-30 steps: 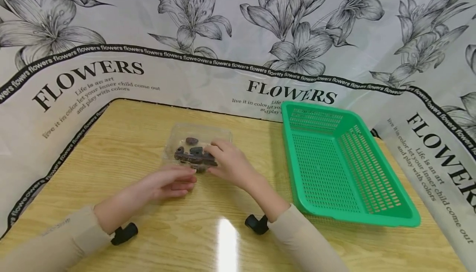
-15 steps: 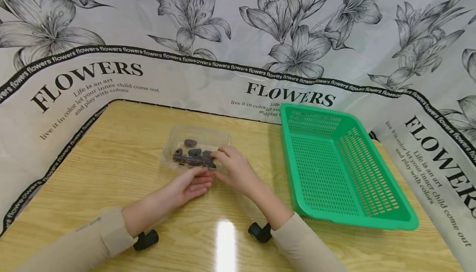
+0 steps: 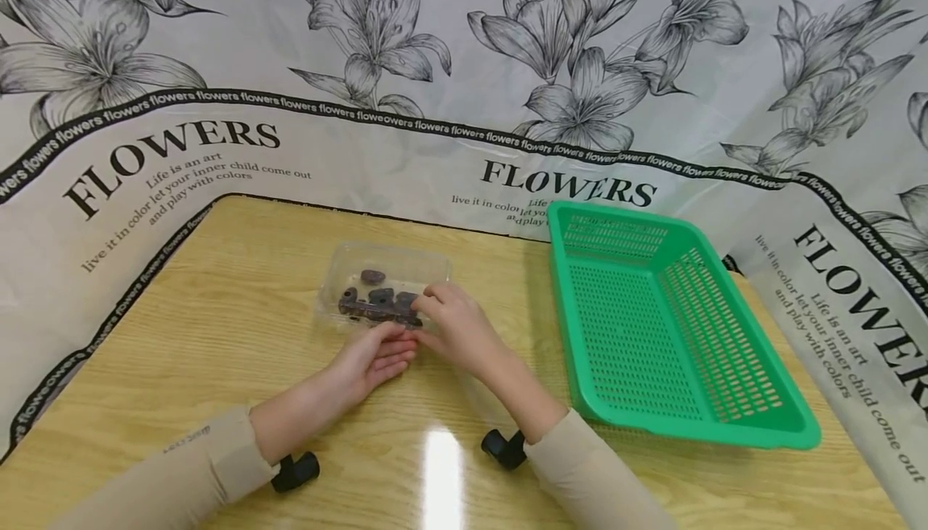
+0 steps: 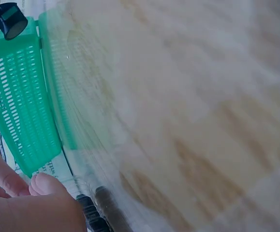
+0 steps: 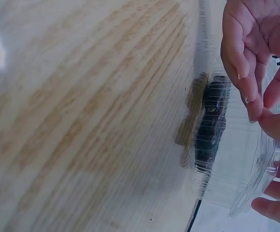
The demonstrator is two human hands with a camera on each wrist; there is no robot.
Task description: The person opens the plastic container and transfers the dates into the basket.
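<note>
A clear plastic box [image 3: 341,260] lies on the wooden table, its ribbed wall [image 5: 227,159] seen in the right wrist view. Several dark purple, oblong pieces like dates [image 3: 380,296] lie inside it. My right hand [image 3: 460,329] grips the near right corner, thumb at the near side and fingers over the rim. With thumb and fingertips, my left hand [image 3: 366,365] pinches the near edge, right beside the right thumb [image 5: 277,126]. The left wrist view shows the left hand [image 4: 33,208] only in part, at the lower left.
A green plastic basket [image 3: 638,337] with slotted walls stands to the right. White flower-printed cloth [image 3: 406,155] hangs behind the wooden table [image 3: 217,296]. Black camera mounts [image 3: 296,472] sit under both wrists.
My left hand has moved right along the box's near edge and come up beside the right hand. The right hand has stayed near the same corner, shifting slightly.
</note>
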